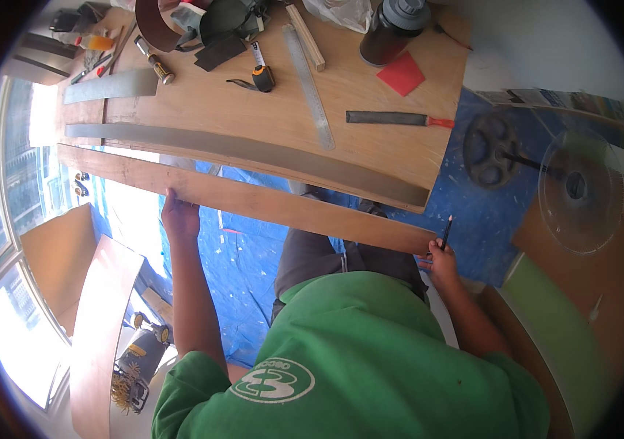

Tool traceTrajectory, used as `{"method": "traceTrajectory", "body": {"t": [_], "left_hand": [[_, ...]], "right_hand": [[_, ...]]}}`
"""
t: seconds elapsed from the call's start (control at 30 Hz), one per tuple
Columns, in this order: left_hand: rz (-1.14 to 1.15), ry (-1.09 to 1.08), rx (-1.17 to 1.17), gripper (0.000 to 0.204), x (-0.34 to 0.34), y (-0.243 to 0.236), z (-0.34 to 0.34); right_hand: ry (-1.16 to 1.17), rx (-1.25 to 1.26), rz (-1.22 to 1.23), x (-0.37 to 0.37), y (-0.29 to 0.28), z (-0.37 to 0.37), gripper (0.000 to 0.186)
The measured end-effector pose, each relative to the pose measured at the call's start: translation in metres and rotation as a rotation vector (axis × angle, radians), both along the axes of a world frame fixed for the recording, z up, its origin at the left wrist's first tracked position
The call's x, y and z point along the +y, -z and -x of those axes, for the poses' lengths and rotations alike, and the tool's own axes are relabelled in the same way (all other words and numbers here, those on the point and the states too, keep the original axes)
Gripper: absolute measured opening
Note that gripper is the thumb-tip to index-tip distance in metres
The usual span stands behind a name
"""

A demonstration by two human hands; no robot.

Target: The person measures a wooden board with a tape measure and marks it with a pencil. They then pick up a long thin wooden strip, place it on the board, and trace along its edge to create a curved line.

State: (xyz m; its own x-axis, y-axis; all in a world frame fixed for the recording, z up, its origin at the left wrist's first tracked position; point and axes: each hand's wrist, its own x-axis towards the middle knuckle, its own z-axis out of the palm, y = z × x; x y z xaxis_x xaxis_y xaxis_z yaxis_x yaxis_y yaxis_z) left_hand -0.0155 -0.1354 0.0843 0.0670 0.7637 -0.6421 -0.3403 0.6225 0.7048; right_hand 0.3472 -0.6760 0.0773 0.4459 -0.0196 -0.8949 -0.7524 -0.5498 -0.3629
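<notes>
A long, thin wooden strip (275,201) stretches across my lap in front of the workbench. Near its left part, my left hand (182,216) grips the lower edge. My right hand (440,265) is closed at the strip's right end, with a dark pencil (447,233) pointing up between its fingers. On the bench (370,164), a long grey strip (253,152) lies along the front edge, just beyond the wooden one. The strip hides part of each hand's fingers.
The bench carries a shorter grey strip (111,86), a tape measure (261,75), a steel ruler (309,88), a file (388,118), a chisel (154,62), red sandpaper (402,73) and a dark bottle (394,33). A fan (579,186) stands right; boards (103,329) lean left.
</notes>
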Motion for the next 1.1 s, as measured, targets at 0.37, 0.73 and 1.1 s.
{"method": "traceTrajectory", "body": {"t": [0.37, 0.73, 1.1], "left_hand": [[0.092, 0.255, -0.037, 0.046, 0.003, -0.021, 0.049], [-0.018, 0.164, 0.027, 0.043, -0.011, -0.057, 0.073], [-0.040, 0.117, 0.048, 0.040, 0.061, -0.076, 0.114]], "right_hand": [[0.070, -0.224, 0.138, -0.003, -0.021, 0.048, 0.043], [-0.173, -0.242, 0.083, 0.026, -0.011, 0.041, 0.043], [-0.105, -0.267, -0.130, 0.093, -0.002, 0.087, 0.032]]}}
